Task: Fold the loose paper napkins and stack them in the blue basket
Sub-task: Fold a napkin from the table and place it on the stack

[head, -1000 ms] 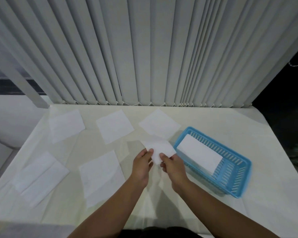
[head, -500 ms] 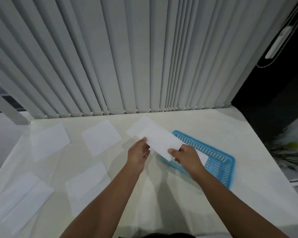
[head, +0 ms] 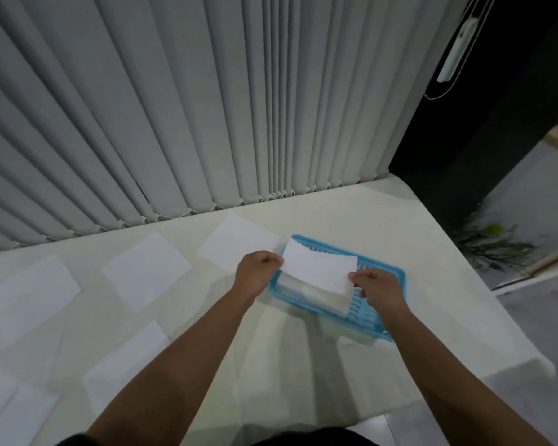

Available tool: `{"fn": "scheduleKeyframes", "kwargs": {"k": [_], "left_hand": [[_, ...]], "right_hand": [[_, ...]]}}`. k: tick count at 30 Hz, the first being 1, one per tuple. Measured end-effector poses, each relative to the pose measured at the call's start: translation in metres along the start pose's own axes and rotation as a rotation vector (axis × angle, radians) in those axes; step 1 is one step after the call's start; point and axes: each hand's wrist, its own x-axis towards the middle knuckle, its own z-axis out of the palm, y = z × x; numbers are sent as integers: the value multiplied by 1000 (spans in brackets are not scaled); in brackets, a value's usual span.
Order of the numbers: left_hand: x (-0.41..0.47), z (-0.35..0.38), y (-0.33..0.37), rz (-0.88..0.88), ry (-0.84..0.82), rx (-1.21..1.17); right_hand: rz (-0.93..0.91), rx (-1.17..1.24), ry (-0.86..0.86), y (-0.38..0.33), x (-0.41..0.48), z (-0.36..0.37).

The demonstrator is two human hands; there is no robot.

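Observation:
A folded white napkin [head: 319,268] hangs just above the blue basket [head: 397,275], stretched between both hands. My left hand [head: 255,273] pinches its left end and my right hand [head: 379,288] pinches its right end. Under it, inside the basket, lies another folded napkin [head: 316,296]. Several loose napkins lie flat on the cream table: one behind my left hand [head: 236,241], one at the middle [head: 147,268], one at far left [head: 29,291], one under my left forearm [head: 126,365], one at the bottom left corner [head: 10,416].
Grey vertical blinds [head: 207,107] hang along the table's far edge. The table's right edge [head: 484,300] drops to a grey floor, with a dark wall and a plant [head: 487,239] beyond it.
Both hands have carried the folded napkin to the right, from in front of the basket to over it. The camera has turned right as well.

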Motion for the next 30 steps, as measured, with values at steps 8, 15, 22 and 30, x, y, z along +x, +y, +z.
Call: {"fn": "scheduleKeyframes", "kwargs": {"k": [8, 15, 22, 30], "left_hand": [[13, 11, -17, 21, 56, 465], [24, 23, -26, 95, -4, 687], [24, 28, -25, 125, -17, 732], [25, 29, -28, 133, -24, 724]], "right_hand": [[96, 112, 123, 31, 0, 2], [92, 43, 110, 39, 6, 3], [21, -147, 77, 39, 12, -1], [22, -177, 63, 35, 18, 8]]}}
